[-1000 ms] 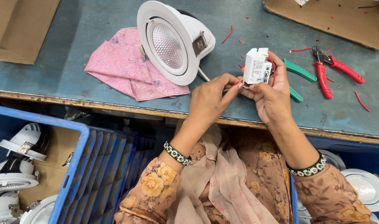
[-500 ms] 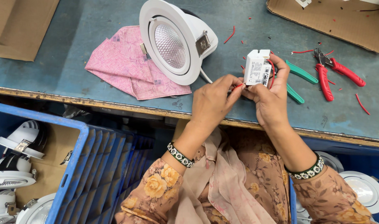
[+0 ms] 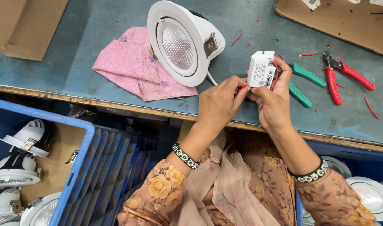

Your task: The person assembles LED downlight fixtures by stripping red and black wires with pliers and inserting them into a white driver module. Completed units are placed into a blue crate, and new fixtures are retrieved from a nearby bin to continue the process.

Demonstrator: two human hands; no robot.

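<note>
Above the near edge of the blue worktop [image 3: 74, 62], a small white box-shaped driver [image 3: 261, 69] is held in the right hand [image 3: 273, 104], the grip clamped on it with the thumb behind and the fingers wrapped round its right side. Red wire [image 3: 275, 75] is seen looping beside the driver. The left hand [image 3: 218, 104] is placed just beside it, its fingertips pinched together on the red wire end at the driver's lower left corner. Compared with half a second ago, almost nothing is changed: both hands are kept in the same pose, the driver is held at the same height, and only a slight shift of the view is noted.

Behind the hands, a white round downlight [image 3: 183, 42] is lying tilted on the worktop, its lens turned toward the person, and a white cable is run from it toward the hands. A pink cloth [image 3: 133, 67] is spread to the left, partly under the lamp. To the right, green-handled pliers [image 3: 302, 81] are lying partly hidden by the right hand, and red-handled cutters [image 3: 340, 75] are set near them. Short red wire scraps [image 3: 237, 37] are scattered about. Cardboard sheets [image 3: 24, 25] are laid at the far corners. Below the worktop, a blue crate [image 3: 78, 167] with more white downlights [image 3: 15, 163] is seen at the left.
</note>
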